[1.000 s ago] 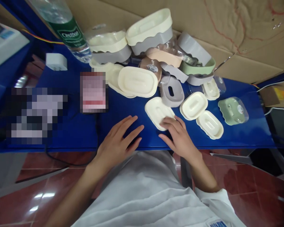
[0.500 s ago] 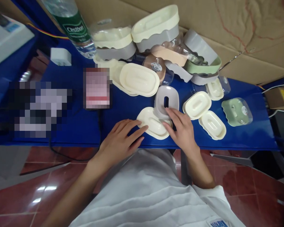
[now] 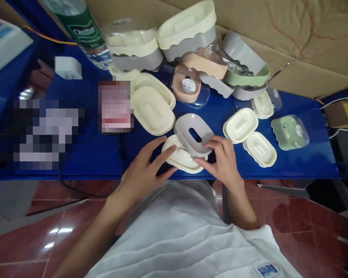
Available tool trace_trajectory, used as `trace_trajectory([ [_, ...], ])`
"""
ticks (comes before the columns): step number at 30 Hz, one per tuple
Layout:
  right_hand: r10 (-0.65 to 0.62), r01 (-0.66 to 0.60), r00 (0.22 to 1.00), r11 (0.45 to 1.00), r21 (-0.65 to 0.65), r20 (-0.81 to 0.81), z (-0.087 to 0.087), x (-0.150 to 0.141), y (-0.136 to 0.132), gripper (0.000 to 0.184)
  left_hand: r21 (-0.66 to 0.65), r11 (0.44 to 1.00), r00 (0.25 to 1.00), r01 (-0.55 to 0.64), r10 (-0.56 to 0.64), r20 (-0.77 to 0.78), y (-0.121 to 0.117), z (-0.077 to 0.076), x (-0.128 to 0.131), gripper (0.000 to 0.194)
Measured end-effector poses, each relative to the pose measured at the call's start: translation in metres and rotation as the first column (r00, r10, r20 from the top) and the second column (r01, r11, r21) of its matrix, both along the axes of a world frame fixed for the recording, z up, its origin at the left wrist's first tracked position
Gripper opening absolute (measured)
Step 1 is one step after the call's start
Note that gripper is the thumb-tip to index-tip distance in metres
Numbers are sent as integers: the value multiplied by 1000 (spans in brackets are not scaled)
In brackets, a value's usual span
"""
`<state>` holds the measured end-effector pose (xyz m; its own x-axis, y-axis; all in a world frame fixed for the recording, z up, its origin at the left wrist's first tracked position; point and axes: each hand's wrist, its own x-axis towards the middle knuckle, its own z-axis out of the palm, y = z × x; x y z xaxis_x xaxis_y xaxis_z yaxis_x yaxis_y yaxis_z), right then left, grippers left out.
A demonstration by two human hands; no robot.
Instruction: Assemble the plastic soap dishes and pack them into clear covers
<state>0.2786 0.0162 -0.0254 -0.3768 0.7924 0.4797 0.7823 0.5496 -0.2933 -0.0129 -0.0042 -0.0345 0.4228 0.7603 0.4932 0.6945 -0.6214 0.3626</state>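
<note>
My right hand pinches the lower right rim of a grey oval soap dish, which has a dark slot through its middle. The grey dish is tilted and overlaps a cream oval dish lying on the blue table. My left hand has its fingers spread at the left of the cream dish, with fingertips at or over its rim. Whether they press on it I cannot tell. Two smaller cream pieces, an oval one and a wavy-edged one, lie to the right of my right hand.
Cream oval pieces overlap at the left. Stacked cream, grey, peach and green containers fill the back. A water bottle and a white adapter stand back left. A green lidded box sits right, near the table's front edge.
The grey soap dish has shifted left and turned, with my right hand now gripping its rim. My left fingers have spread wider. A cream oval at the left has swung round and moved left.
</note>
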Motion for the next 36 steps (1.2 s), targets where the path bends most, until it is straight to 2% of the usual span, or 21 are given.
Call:
trace_trajectory([
  [4, -15, 15, 1000, 1000, 12, -21, 1, 0, -2, 41, -4, 1000, 1000, -16, 16, -14, 0, 0, 1, 83],
  [8, 58, -61, 997, 997, -50, -59, 6, 6, -15, 42, -6, 999, 999, -39, 39, -8, 0, -1, 3, 80],
  [12, 149, -167, 982, 971, -174, -113, 9, 9, -28, 41, -4, 1000, 1000, -6, 6, -5, 1, -2, 2, 66],
  [16, 197, -210, 976, 963, -170, -91, 8, 0, -32, 43, -20, 1000, 1000, 1, 0, 20, 1, -3, 0, 47],
  [20, 172, -173, 985, 976, -133, -23, 4, -10, -33, 48, -30, 1000, 1000, -7, 8, 26, -1, -4, 0, 42],
  [25, 105, -103, 993, 993, -58, 45, -1, -13, -39, 41, -25, 1000, 1000, -3, 3, 4, -1, -6, 0, 40],
  [33, 140, -138, 990, 984, -117, 14, 4, 0, -36, 39, 2, 999, 999, 36, -36, 29, 2, -2, 0, 36],
  [36, 1, -3, 1000, 998, -55, -28, 9, 15, -31, 41, 0, 997, 995, 80, -80, 61, 0, 1, -2, 34],
])
